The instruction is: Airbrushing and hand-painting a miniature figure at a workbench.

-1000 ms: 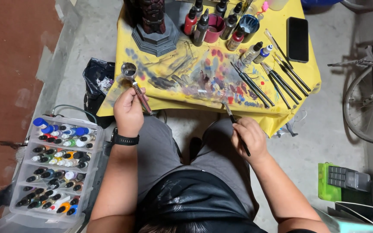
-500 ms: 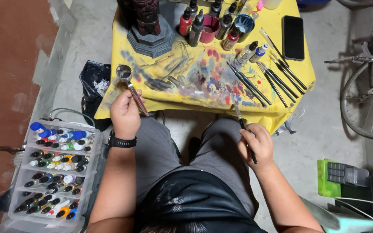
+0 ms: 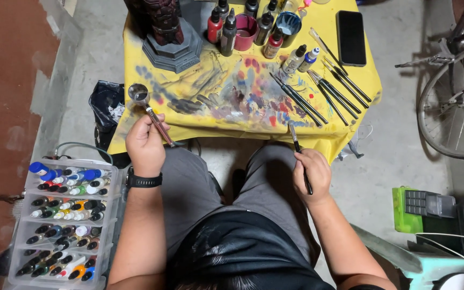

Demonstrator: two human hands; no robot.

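Here, seen from above, a seated person works at a yellow table [image 3: 151,134] smeared with paint. The right hand [image 3: 311,174] is closed around a thin dark brush [image 3: 299,156], whose tip rests at the table's near edge. The left hand [image 3: 145,144] is closed around an airbrush [image 3: 149,110], its round metal cup lying over the table's near left corner. A black watch [image 3: 143,180] sits on the left wrist.

On the table, a row of loose brushes [image 3: 323,94] lies toward its right side, beyond the right hand. Paint bottles [image 3: 264,27] and a pink cup [image 3: 247,29] stand along its far edge, with a dark statue [image 3: 170,35] at far left and a black phone [image 3: 351,30] at far right. Left of the table, on the floor beside the left arm, is a clear box [image 3: 111,177] full of small paint bottles. Right of the table stands a bicycle wheel [image 3: 455,102].
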